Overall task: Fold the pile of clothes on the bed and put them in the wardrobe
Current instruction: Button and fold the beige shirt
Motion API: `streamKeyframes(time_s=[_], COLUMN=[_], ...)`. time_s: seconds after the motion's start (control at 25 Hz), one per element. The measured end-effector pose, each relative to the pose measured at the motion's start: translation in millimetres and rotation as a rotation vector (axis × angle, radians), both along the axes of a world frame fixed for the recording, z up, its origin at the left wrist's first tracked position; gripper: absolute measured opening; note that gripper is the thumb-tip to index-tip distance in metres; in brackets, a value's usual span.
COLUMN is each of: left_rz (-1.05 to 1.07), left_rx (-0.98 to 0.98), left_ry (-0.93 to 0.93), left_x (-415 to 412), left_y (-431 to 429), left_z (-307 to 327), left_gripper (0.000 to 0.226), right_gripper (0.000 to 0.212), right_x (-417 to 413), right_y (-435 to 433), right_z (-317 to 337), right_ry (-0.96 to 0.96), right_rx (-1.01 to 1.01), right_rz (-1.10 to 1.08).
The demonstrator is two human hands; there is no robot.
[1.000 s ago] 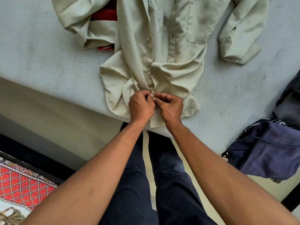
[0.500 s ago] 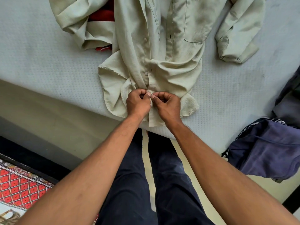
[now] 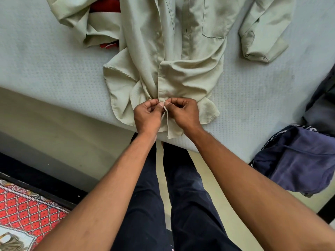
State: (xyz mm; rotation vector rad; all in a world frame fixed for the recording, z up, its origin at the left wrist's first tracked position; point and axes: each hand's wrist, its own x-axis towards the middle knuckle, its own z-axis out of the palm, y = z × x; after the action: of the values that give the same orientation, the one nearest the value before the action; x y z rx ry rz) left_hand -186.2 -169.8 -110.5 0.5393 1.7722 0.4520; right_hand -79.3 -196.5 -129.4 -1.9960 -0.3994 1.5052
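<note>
Pale, dotted bedding covers the bed (image 3: 45, 69) I stand against, and the beige shirt (image 3: 190, 73) lies on it front up, collar end away from me and hem hanging just over the near edge. It is rumpled and bunched above the hem, with one sleeve (image 3: 262, 33) thrown out to the right and the other crumpled at the upper left.

My left hand (image 3: 147, 117) and right hand (image 3: 183, 115) meet at the front opening just above the hem. Each pinches an edge of the shirt between thumb and curled forefinger, knuckles nearly touching. I judge that I am doing up a low button; the button itself is hidden under my fingers. Higher up the front looks open. Both forearms reach straight out from me, wrists low over the mattress edge.

So the job is barely begun, as I read it. This shirt is not folded, and no folded piece shows anywhere. A red garment (image 3: 105, 8) peeks from under the left sleeve. A navy garment (image 3: 299, 160) droops off the bed corner at my right, with a dark grey one (image 3: 322, 105) behind it. All of these wait to be folded and put away. Down at my left lies a red patterned rug (image 3: 23, 211).
</note>
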Motion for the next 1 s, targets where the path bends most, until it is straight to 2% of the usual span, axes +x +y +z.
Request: streamKeyframes(time_s=[0.08, 0.16, 0.28, 0.4, 0.52, 0.6, 0.76, 1.0], left_rz=[0.098, 0.063, -0.049, -0.229, -0.395, -0.392, -0.228, -0.389], left_rx=[-0.008, 0.018, 0.029, 0.060, 0.089, 0.090, 0.015, 0.077], left_ry=[-0.005, 0.047, 0.132, 0.213, 0.199, 0.172, 0.177, 0.164], left_x=[6, 11, 12, 11, 6, 2, 1, -2], left_y=[-3, -3, -3, 0, 8, 9, 3, 6], left_z=[3, 4, 6, 4, 0, -3, -8, -8], left_gripper=[0.009, 0.007, 0.004, 0.011, 0.010, 0.008, 0.009, 0.011], right_gripper=[0.005, 0.005, 0.006, 0.010, 0.014, 0.015, 0.008, 0.010], right_x=[-2, -3, -6, -4, 4, 7, 2, 2], right_y=[2, 3, 2, 2, 8, 11, 11, 8], right_z=[-1, -2, -3, 1, 5, 6, 7, 9], right_ry=[-0.013, 0.009, 0.060, 0.115, 0.231, 0.241, 0.169, 0.152], right_rx=[-0.027, -0.048, -0.060, -0.052, -0.074, -0.084, -0.084, -0.062], right_rz=[-0.050, -0.099, -0.165, -0.198, -0.260, -0.237, -0.213, -0.199])
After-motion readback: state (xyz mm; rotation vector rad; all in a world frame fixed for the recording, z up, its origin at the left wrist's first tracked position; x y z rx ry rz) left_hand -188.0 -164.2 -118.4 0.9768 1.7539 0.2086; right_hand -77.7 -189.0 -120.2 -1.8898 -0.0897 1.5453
